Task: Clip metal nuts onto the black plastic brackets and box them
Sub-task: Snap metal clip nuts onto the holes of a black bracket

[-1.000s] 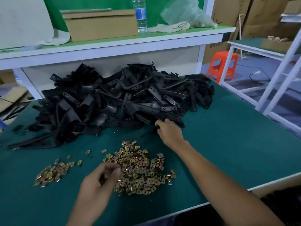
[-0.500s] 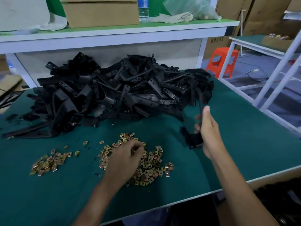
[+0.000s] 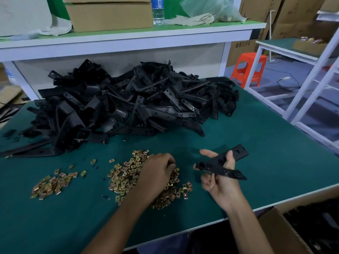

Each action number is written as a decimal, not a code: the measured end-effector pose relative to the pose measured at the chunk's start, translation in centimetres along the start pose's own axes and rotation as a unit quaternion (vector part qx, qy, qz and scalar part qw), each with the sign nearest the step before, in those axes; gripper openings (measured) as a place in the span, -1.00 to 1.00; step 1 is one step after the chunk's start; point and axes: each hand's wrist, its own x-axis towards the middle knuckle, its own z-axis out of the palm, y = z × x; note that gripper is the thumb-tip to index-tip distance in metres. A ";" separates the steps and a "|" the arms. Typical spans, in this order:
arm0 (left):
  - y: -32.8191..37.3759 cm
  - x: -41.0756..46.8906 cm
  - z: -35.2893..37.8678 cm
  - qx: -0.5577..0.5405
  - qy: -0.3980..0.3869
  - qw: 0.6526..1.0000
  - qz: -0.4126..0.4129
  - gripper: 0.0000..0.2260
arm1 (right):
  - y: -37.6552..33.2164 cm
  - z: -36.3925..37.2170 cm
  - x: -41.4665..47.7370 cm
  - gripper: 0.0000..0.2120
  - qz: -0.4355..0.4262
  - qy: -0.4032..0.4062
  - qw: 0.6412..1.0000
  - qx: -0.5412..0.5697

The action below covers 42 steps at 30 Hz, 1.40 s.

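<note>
While my right hand (image 3: 219, 177) is holding one black bracket (image 3: 221, 165) palm-up above the green desk (image 3: 266, 143), my left hand (image 3: 157, 173) is curling its fingers into the main nut pile (image 3: 128, 178); whether it is gripping a nut I cannot tell. Bracket heap (image 3: 128, 105) is lying behind.

Bracket pile (image 3: 128, 105) behind nut heap (image 3: 128, 176) on table (image 3: 266, 143).

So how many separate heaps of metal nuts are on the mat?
2: the large heap under the left hand, and a smaller heap to its left. Loose strays lie between.
</note>
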 end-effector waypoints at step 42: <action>2.5 -6.5 -4.0 -0.586 -0.004 0.782 -0.211 -0.80 | 3.8 4.5 -1.3 -0.55 0.003 -0.199 0.971 0.131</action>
